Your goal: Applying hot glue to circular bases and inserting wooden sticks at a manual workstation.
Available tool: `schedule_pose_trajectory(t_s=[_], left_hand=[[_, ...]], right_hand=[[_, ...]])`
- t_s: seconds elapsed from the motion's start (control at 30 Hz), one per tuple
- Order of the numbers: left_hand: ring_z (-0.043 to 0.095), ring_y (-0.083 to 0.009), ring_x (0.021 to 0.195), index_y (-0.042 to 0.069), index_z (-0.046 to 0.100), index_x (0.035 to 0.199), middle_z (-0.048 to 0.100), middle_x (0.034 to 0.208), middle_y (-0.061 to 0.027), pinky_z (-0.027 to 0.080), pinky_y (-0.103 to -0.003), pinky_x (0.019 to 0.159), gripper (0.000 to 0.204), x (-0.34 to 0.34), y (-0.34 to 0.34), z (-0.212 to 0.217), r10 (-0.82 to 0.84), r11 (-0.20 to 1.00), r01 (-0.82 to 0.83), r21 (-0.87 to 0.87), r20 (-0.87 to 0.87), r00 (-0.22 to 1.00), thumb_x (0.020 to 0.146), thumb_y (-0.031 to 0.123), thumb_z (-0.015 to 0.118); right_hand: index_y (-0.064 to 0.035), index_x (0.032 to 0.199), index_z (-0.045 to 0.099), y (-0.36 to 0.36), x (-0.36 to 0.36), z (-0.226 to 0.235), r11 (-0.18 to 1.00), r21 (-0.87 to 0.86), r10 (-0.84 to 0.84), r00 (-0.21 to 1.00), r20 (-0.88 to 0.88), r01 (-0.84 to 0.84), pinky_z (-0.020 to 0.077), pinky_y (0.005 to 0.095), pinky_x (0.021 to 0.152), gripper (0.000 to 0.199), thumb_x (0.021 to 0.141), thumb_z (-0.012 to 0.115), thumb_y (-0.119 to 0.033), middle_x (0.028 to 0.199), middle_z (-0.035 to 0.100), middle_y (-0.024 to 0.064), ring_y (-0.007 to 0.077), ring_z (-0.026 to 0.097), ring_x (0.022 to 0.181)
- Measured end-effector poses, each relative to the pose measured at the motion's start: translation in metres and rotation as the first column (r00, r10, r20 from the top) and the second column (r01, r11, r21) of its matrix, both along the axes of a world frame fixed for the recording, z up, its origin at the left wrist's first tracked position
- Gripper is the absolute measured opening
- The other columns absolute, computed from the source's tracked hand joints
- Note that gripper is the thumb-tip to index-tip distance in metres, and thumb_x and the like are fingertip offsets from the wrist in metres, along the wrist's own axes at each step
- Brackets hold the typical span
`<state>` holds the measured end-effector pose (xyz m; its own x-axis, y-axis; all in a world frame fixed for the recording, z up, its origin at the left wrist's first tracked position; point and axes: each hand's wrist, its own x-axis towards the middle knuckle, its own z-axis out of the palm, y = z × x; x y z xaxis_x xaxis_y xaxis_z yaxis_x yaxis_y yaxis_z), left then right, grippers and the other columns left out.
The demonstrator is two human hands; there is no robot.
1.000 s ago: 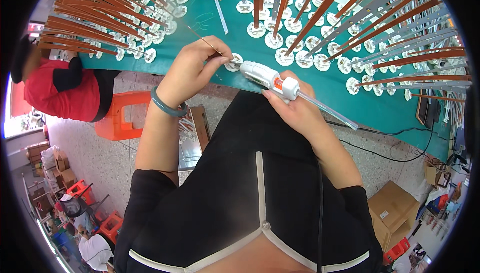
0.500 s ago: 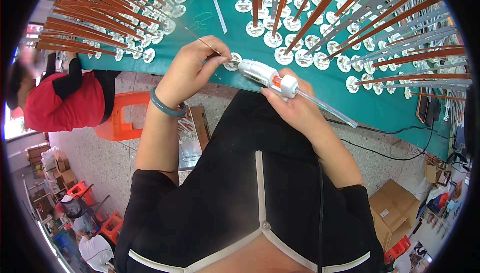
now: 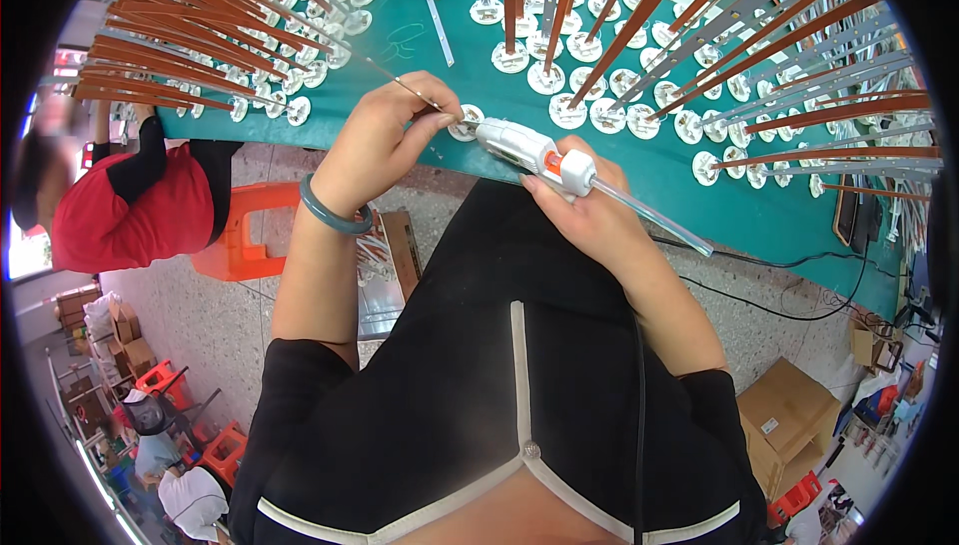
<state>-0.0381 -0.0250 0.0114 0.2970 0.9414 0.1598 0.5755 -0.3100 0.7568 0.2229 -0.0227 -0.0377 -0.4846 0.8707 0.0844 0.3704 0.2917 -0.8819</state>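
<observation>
Pinched between thumb and fingertips of the left hand [image 3: 385, 140] is a thin brown strip [image 3: 400, 80], held at its lower end just beside a white round base [image 3: 466, 123] that sits on the green table [image 3: 639, 175] near the table's front edge. The fingers are closed tight on the strip, and the strip slants up and away from the base toward the far left. A green bangle [image 3: 335, 213] circles the left wrist.

The right hand [image 3: 589, 210] is wrapped shut around a white glue gun [image 3: 529, 150], index finger laid along its body; the nozzle points left and meets the white round base where the strip ends. A clear glue stick [image 3: 654, 215] projects from the rear of the gun, to the right of the base. A black cable [image 3: 759, 290] trails along the front edge of the table.

Handling, as a judgement: the strip looks long, light and springy, so it would likely flex or whip if gripped high; a hold low down, close to the base, looks steadiest. The base appears small, light and easily pushed out of place. The gun is rigid and best held by its body, well back from the nozzle.

Beyond the base, the table is crowded with similar white bases bearing upright brown and grey strips [image 3: 699, 15]. To the left of the base, below the table edge, another person in a red top [image 3: 130, 205] is near an orange stool [image 3: 245, 235].
</observation>
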Motion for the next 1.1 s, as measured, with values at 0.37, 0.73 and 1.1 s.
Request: schedule_pose_trajectory(t_s=[0.37,0.73,1.1], left_hand=[[0.062,-0.0226,0.085,-0.004,0.064,0.094,0.063,0.094,-0.0120,0.051,-0.031,0.076,0.007,0.001,0.000,-0.002,0.036,0.999,-0.036,0.008,0.008,0.999,0.090,-0.004,0.059],[0.067,-0.0190,0.084,-0.002,0.071,0.096,0.070,0.093,-0.0096,0.052,-0.029,0.077,0.010,0.010,-0.001,-0.003,0.198,0.979,-0.201,0.019,0.114,0.974,0.089,-0.001,0.064],[0.070,-0.0216,0.082,-0.002,0.071,0.100,0.071,0.095,-0.0118,0.055,-0.030,0.073,0.013,0.047,0.034,-0.014,0.194,0.958,-0.195,0.210,0.026,0.981,0.089,0.003,0.068]], right_hand=[[-0.0039,0.093,0.055,0.000,0.001,-0.001,1.000,0.028,0.009,1.000,-0.005,-0.008,0.0459,0.0342,0.063,0.024,0.087,0.073,-0.019,0.076,0.062,0.0112,0.0229,0.060,0.067],[-0.0026,0.101,0.061,-0.002,0.027,-0.015,0.993,-0.046,0.094,0.960,-0.265,-0.110,0.0477,0.0274,0.063,0.023,0.087,0.073,-0.016,0.089,0.069,0.0094,0.0137,0.061,0.072],[0.0026,0.130,0.051,-0.018,0.071,-0.032,0.931,-0.338,-0.135,0.727,-0.673,-0.140,0.0532,0.0258,0.071,0.044,0.088,0.065,-0.003,0.105,0.070,0.0153,0.0125,0.064,0.079]])
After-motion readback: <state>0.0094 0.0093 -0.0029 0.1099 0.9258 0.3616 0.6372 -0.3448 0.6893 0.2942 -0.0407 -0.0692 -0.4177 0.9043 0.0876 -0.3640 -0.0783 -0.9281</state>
